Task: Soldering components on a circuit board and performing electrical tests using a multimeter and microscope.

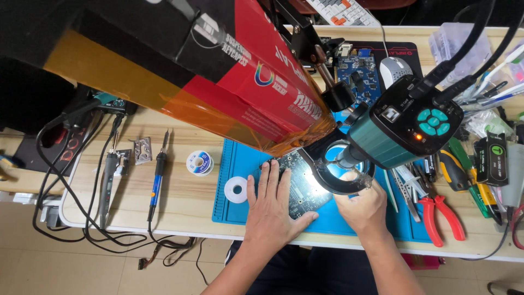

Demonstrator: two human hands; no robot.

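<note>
A long red, orange and black box (180,60) slants above the fingers, where the left hand (270,210) presses flat, fingers spread, on the dark circuit board (303,188), the right hand's (363,205) grip hidden.

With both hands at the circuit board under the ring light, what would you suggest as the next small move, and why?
Probably nudge the circuit board slightly right, further under the ring light. The left hand lies flat on its left part and the right hand is at its right edge, while most of the board sits left of the lit ring on the blue mat.
</note>
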